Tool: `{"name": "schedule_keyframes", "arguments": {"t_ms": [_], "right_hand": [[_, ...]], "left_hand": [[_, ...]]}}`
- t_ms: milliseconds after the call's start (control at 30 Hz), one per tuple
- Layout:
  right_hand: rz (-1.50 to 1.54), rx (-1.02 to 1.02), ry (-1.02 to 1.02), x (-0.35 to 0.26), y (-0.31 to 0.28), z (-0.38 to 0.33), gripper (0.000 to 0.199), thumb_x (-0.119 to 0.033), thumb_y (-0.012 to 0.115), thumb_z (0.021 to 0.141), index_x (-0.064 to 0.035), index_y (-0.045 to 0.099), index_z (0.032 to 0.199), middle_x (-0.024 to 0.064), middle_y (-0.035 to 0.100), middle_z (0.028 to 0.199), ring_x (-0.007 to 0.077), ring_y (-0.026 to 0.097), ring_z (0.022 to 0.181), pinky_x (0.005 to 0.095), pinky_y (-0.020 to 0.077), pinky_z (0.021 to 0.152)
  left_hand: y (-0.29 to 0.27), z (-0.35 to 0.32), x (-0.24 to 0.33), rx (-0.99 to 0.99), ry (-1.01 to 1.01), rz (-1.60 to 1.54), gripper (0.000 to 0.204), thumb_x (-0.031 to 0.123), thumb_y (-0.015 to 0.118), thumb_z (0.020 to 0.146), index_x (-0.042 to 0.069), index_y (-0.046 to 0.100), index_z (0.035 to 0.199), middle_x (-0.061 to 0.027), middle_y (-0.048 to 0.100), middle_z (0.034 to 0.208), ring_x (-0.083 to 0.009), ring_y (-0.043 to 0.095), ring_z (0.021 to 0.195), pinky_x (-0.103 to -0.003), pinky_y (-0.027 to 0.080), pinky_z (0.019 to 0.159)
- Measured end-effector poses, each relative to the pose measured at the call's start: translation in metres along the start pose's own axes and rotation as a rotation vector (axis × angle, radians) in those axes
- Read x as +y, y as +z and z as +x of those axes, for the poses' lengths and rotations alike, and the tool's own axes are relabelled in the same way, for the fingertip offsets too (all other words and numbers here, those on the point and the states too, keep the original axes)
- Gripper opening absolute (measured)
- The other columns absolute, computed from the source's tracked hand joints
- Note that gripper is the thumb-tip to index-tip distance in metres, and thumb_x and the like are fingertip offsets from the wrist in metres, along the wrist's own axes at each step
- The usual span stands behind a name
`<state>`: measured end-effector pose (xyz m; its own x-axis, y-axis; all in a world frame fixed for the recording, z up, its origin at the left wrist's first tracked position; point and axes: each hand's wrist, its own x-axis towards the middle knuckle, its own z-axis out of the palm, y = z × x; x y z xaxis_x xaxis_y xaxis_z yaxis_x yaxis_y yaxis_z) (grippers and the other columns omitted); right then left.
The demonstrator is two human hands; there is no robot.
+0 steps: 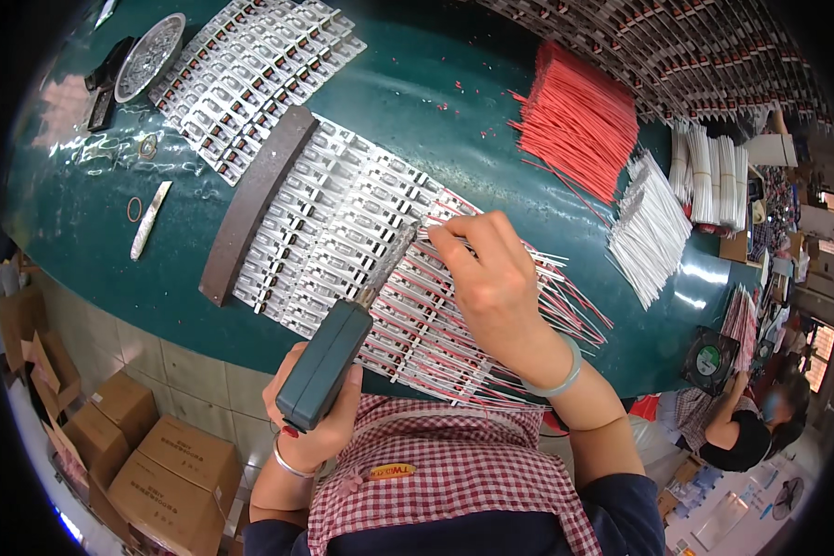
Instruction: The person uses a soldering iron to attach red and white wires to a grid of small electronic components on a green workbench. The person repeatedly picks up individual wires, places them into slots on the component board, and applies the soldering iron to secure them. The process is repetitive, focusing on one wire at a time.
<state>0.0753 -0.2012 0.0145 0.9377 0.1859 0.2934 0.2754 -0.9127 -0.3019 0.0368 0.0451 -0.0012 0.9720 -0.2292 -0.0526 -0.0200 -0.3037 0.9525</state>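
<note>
My left hand (pixel 327 414) grips a dark green soldering gun (pixel 322 361) from below. Its metal shaft (pixel 389 264) slants up and away over rows of small white modules (pixel 329 218). At the shaft's tip, my right hand (pixel 491 278) is closed in a pinch on the end of a thin wire. The exact contact between tip and wire is too small to tell. Red and white wires (pixel 435 324) lie across the module rows nearest me, their loose ends fanning out under my right wrist.
A dark curved bar (pixel 258 204) lies along the modules' left edge. Further back are another module panel (pixel 259 79), a metal dish (pixel 151 57) and a white-handled knife (pixel 150 221). Red wires (pixel 579 120) and white wires (pixel 650 227) are piled right. Cartons (pixel 171 477) stand lower left; another person (pixel 737 417) sits right.
</note>
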Motion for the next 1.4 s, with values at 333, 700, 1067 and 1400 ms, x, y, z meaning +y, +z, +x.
{"name": "schedule_keyframes", "arguments": {"t_ms": [333, 700, 1067, 1400], "right_hand": [[-0.025, 0.014, -0.012, 0.0, 0.002, 0.0, 0.035, -0.001, 0.066, 0.069, 0.0076, 0.067, 0.103, 0.0141, 0.061, 0.096, 0.0279, 0.059, 0.087, 0.0353, 0.0523, 0.071], [-0.006, 0.018, 0.007, -0.001, 0.0, -0.001, 0.036, -0.001, 0.066, 0.07, 0.007, 0.067, 0.105, 0.0133, 0.06, 0.096, 0.0274, 0.059, 0.087, 0.0356, 0.0522, 0.071], [-0.016, 0.072, -0.001, 0.01, 0.003, 0.001, 0.035, -0.001, 0.067, 0.07, 0.0066, 0.066, 0.104, 0.0136, 0.061, 0.097, 0.0286, 0.06, 0.088, 0.0369, 0.0526, 0.07], [-0.031, 0.068, -0.008, 0.01, 0.005, 0.003, 0.034, -0.001, 0.067, 0.069, 0.0058, 0.067, 0.103, 0.0128, 0.061, 0.096, 0.028, 0.06, 0.087, 0.0363, 0.0532, 0.07]], "left_hand": [[-0.005, -0.007, -0.006, -0.022, 0.013, 0.089, 0.022, -0.005, 0.076, 0.076, -0.005, 0.07, 0.097, -0.0165, 0.067, 0.089, -0.0273, 0.066, 0.069, -0.032, 0.053, 0.062], [-0.006, 0.004, 0.007, 0.012, 0.071, 0.017, 0.025, -0.004, 0.075, 0.076, -0.007, 0.07, 0.101, -0.0196, 0.07, 0.092, -0.0312, 0.068, 0.075, -0.035, 0.055, 0.069], [0.0, 0.01, 0.007, -0.014, 0.063, 0.021, 0.025, -0.005, 0.075, 0.077, -0.006, 0.071, 0.102, -0.0176, 0.07, 0.095, -0.0287, 0.069, 0.077, -0.033, 0.055, 0.068], [0.004, 0.017, 0.013, -0.062, 0.018, 0.07, 0.022, -0.004, 0.076, 0.078, -0.005, 0.07, 0.099, -0.0147, 0.069, 0.093, -0.0234, 0.069, 0.073, -0.03, 0.054, 0.065]]}}
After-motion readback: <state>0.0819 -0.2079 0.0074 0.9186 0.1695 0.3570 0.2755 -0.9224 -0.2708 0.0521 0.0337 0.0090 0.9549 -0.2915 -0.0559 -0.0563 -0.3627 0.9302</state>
